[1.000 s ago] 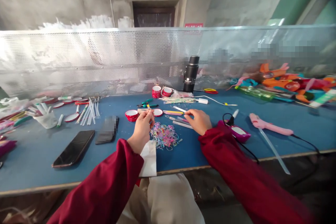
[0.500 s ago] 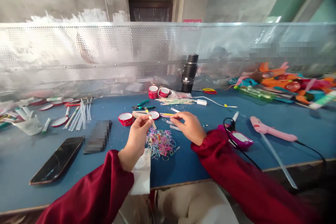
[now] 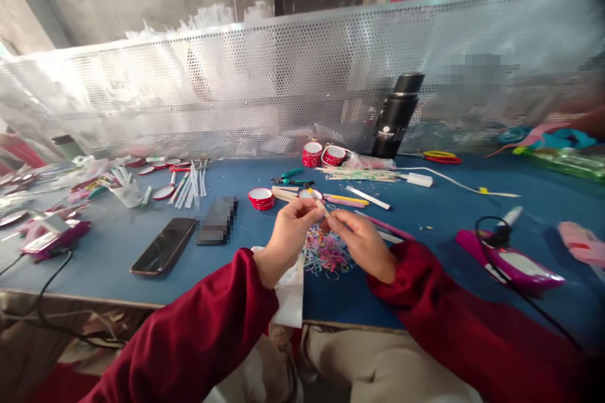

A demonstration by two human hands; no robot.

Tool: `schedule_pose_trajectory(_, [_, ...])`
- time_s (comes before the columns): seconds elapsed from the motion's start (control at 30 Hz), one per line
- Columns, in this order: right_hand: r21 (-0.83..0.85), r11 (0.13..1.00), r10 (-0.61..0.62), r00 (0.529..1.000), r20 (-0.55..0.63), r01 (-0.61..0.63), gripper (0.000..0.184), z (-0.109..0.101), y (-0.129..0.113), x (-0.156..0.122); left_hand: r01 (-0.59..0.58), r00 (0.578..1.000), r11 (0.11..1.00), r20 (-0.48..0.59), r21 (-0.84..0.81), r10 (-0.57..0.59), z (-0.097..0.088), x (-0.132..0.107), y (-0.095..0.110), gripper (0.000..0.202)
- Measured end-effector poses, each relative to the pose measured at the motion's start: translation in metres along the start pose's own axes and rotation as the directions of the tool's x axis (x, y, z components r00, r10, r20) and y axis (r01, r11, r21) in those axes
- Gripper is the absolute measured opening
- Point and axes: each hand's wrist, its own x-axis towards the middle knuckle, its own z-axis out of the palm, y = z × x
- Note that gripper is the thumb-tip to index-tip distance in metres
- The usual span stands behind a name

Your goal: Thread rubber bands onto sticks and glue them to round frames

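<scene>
My left hand (image 3: pixel 289 234) pinches a thin pale stick (image 3: pixel 320 203) with a yellow tip, held just above a pile of small coloured rubber bands (image 3: pixel 325 254) on the blue table (image 3: pixel 104 264). My right hand (image 3: pixel 363 238) has come up against the left, its fingers closed near the lower end of the same stick. Whether it grips the stick or a band I cannot make out. Both arms wear dark red sleeves. A white paper piece (image 3: pixel 289 289) lies under my left wrist.
More sticks (image 3: pixel 367 198), red tape rolls (image 3: pixel 261 198), green pliers (image 3: pixel 290 177) and a black flask (image 3: pixel 396 116) lie beyond the hands. A phone (image 3: pixel 163 245) is at the left, a pink glue gun base (image 3: pixel 510 261) at the right. A perforated metal screen (image 3: pixel 283 82) backs the table.
The view swung left and down. My right hand left the sticks on the table and moved in to meet my left hand at the stick.
</scene>
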Motion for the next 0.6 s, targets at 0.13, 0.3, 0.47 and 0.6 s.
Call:
schedule_pose_trajectory(0.13, [0.044,0.999,-0.027,0.999,-0.026,0.028,0.042,-0.001,0.001,-0.001,-0.025,0.997,0.997,0.08,0.07,0.019,-0.002,-0.001,0.002,0.032])
schedule_pose_trajectory(0.3, [0.167,0.986,-0.027,1.0,-0.01,0.028,0.04,-0.002,0.005,-0.003,-0.087,0.971,0.993,0.229,0.08,0.067,0.0,-0.001,0.006,0.03])
schedule_pose_trajectory(0.47, [0.308,0.951,0.003,0.999,0.044,-0.017,0.041,-0.001,0.002,-0.007,-0.079,0.951,0.996,0.305,0.051,0.06,0.0,-0.001,0.008,0.029])
schedule_pose_trajectory(0.6, [0.414,0.909,0.006,0.995,0.096,-0.045,0.042,0.001,-0.006,-0.01,-0.066,0.983,0.995,0.177,0.074,0.052,-0.003,0.001,0.009,0.029])
